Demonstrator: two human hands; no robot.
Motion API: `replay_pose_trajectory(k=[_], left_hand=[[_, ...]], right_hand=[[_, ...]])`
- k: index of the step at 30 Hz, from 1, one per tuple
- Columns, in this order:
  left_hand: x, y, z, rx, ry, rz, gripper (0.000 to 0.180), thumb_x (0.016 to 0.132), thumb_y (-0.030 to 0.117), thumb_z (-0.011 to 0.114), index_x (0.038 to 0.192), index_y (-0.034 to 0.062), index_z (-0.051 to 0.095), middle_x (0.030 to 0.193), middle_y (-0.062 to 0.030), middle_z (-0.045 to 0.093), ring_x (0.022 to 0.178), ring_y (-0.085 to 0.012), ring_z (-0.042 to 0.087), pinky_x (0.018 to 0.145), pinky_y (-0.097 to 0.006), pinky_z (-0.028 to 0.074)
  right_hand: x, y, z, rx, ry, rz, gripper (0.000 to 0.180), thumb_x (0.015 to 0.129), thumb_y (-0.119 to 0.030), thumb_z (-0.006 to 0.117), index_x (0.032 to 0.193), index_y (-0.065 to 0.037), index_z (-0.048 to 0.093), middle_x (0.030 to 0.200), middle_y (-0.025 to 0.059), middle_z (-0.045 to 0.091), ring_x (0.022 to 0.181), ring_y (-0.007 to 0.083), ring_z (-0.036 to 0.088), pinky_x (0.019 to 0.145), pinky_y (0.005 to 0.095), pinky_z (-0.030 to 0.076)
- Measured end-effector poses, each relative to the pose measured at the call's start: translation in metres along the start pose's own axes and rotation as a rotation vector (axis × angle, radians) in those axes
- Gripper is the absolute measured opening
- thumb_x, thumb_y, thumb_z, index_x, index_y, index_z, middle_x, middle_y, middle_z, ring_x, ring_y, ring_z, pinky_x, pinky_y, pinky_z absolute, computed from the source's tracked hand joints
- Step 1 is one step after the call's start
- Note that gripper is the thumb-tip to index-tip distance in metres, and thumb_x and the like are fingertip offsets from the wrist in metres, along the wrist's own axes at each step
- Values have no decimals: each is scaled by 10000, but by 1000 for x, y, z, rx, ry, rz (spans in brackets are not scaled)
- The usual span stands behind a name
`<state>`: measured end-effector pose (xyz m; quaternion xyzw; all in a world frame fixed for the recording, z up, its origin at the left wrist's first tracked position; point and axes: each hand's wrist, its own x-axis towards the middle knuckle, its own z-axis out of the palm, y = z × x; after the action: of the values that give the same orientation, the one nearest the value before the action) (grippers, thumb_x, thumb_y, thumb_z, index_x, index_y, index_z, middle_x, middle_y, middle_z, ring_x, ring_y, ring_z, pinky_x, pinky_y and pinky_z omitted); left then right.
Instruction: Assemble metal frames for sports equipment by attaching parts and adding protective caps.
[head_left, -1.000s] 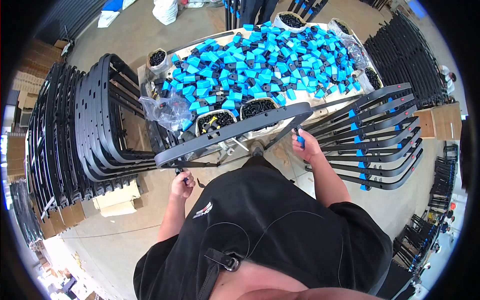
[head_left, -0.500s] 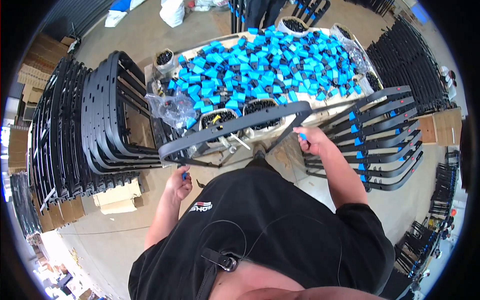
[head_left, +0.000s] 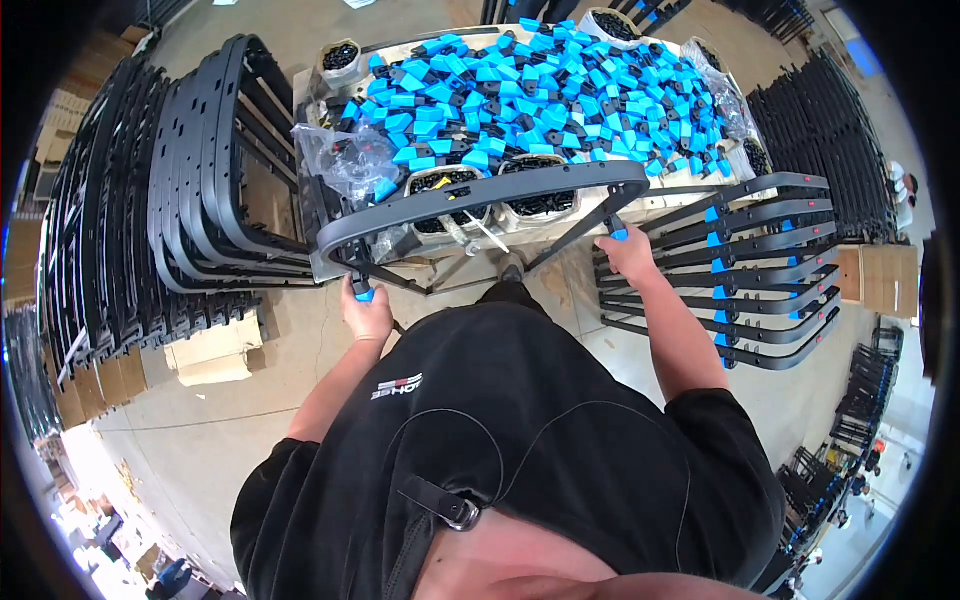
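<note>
A black metal frame [head_left: 480, 188] with rounded corners stands in front of me, leaning over the near edge of the table. My left hand [head_left: 368, 318] is closed around a black-and-blue plastic cap [head_left: 363, 291] at the lower left part of this frame. On the other side, my right hand [head_left: 630, 258] grips a second black-and-blue cap [head_left: 618, 229] at the frame's right leg. Both caps appear to touch the frame; how far they sit on it cannot be made out. A big heap of similar blue-and-black caps [head_left: 540, 95] covers the table.
Bags of small black parts [head_left: 541, 205] stand around the heap on the table [head_left: 690, 200]. Clear plastic wrap [head_left: 345, 160] lies at its left. Stacked black frames [head_left: 185, 190] fill the left; frames with blue caps [head_left: 765, 270] stack at the right. Flat cardboard [head_left: 213, 345] is on the floor.
Both hands have come up against the frame, and the caps in them now meet its legs. Before, the hands held the caps with little of them showing. My view has shifted slightly.
</note>
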<state>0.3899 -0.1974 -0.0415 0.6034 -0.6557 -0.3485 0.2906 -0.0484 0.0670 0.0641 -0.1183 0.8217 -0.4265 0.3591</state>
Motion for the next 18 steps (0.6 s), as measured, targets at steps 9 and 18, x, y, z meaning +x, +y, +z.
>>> replay_pose_trajectory(k=[9, 18], left_hand=[[30, 3, -28, 26, -401, 288, 753, 744, 272, 828, 1338, -59, 504, 1015, -173, 685, 899, -283, 650, 837, -396, 530], [37, -3, 25, -207, -85, 191, 325, 814, 160, 766, 1097, 46, 654, 935, -95, 707, 835, -203, 684, 782, -346, 540]], right_hand=[[6, 10, 2, -95, 92, 10, 349, 799, -147, 771, 1072, 25, 638, 676, 24, 570, 506, 116, 510, 455, 326, 423], [4, 6, 2, -172, 87, 56, 437, 791, -185, 789, 1151, 18, 643, 715, 54, 610, 518, 144, 551, 481, 332, 459]])
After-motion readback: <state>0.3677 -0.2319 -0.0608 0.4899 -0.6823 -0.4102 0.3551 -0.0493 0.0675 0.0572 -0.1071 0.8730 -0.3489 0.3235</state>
